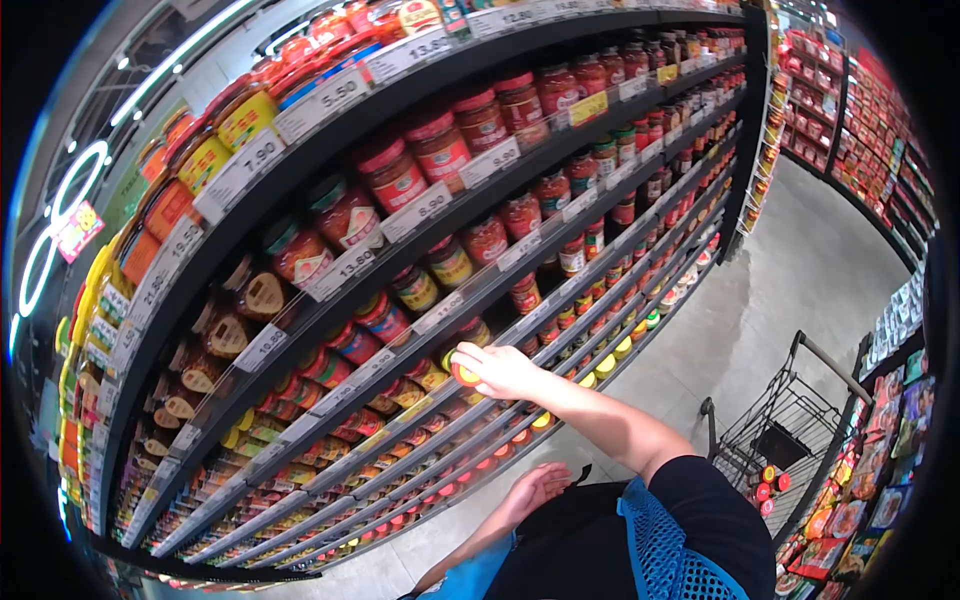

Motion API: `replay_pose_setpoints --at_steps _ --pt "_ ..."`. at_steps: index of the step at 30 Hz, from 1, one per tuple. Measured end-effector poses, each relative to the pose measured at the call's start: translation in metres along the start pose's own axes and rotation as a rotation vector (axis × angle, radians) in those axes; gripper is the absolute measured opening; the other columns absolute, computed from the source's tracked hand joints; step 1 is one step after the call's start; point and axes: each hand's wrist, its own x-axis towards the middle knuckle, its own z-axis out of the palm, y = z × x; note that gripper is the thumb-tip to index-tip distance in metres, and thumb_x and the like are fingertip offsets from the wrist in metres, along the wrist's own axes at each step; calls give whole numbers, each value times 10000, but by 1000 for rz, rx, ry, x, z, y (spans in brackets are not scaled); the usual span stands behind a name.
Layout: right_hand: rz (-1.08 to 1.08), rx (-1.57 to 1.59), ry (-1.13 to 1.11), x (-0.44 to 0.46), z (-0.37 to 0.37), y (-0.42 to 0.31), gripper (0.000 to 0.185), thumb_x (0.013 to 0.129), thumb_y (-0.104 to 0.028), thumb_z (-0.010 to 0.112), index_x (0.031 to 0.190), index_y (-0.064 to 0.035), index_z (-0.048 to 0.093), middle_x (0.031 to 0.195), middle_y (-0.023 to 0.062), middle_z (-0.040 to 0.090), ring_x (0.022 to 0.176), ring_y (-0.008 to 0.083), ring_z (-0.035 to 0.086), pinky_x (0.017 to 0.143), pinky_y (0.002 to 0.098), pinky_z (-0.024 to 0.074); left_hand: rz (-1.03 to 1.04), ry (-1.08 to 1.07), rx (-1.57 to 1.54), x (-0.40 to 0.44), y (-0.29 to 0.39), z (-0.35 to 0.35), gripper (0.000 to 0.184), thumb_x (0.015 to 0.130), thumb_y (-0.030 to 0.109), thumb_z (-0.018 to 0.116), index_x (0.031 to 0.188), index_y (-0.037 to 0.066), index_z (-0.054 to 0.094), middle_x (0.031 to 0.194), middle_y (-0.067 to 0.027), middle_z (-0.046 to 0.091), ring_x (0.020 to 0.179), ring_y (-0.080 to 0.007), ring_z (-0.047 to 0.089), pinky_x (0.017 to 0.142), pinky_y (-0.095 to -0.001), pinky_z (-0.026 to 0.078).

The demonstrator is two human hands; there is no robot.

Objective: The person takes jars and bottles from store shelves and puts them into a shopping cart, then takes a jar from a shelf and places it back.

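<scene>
Several jars [427, 376] stood left of my grip, beside the one jar [466, 374] my right hand [497, 371] had clasped at the shelf. I judged this a handling step; moving that jar called for clearing its neighbours. Below the grip, rightward, my left hand [538, 487] was loosely bent, its contents uncertain. Farther right stood a cart [836, 368].

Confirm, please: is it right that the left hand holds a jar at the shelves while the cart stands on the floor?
The hand is wrong: the head view shows the right hand holding the jar at the shelves. The cart does stand on the floor.
</scene>
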Motion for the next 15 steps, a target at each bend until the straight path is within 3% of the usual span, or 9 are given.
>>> replay_pose_setpoints --at_steps 3,9,11,13,15 --pt "-12 -17 47 -24 -18 -3 676 697 -156 743 1308 -99 456 1329 162 497 944 326 656 758 409 570 -36 -5 27 9 -4 2 381 1020 312 450 1280 46 532 1255 -103 604 1137 -222 572 963 -340 438" --pt "70 183 142 -111 -63 -8 666 727 -171 736 1326 -135 446 1337 127 498 950 338 647 770 432 552 -98 -24 52 25 -3 22 361 1017 297 465 1253 34 540 1231 -118 609 1112 -236 576 959 -359 448" --pt "224 188 195 -161 -78 -18 652 732 -193 744 1312 -154 450 1323 120 509 981 346 641 788 440 548 -109 -39 90 29 2 35 354 1011 296 479 1238 33 547 1223 -121 612 1105 -236 579 955 -362 452" --pt "419 227 72 -213 -90 -17 631 729 -211 755 1288 -146 470 1289 120 531 992 353 636 796 441 548 -130 -55 119 37 3 43 351 1005 297 491 1223 29 555 1210 -123 617 1096 -235 584 949 -364 457" --pt "587 166 90 -271 -97 -20 608 726 -210 756 1264 -126 486 1245 141 551 994 372 629 780 440 548 -164 -71 137 47 -1 45 352 1000 300 501 1207 23 564 1190 -123 625 1083 -235 590 942 -364 462"
